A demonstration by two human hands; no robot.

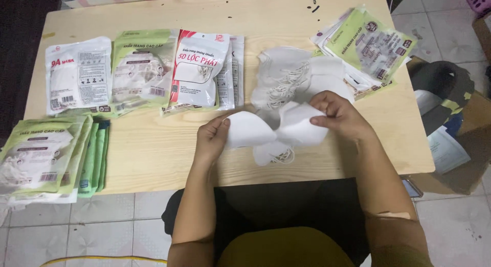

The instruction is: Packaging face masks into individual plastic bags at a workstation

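- Pinching one end of a white folded fabric face mask (276,128) with the left hand (210,139), thumb on top, fingers curled beneath.
- Gripping the other end with the right hand (340,116), fingertips closed on the mask's upper edge.
- Holding that mask just above the near middle of the pale wooden rectangular table (153,149), stretched between both hands.
- Lying directly under it, another loose white mask with thin elastic loops (273,155), touching the tabletop.
- Resting just behind the hands, a heap of loose white masks with tangled ear loops (289,75).
- Sitting at the far right corner, a fanned stack of green and clear flat plastic packets (365,44), tilted, partly overhanging the heap's side.
- Standing in a row at the far left: a white packet with red print (77,75), a green-topped packet (140,70), and a red-and-white packet (199,70), overlapping at their edges.
- Lying at the near left edge, a pile of green packets (43,157), jutting past the table.
- Showing below, grey tiled floor (102,221).
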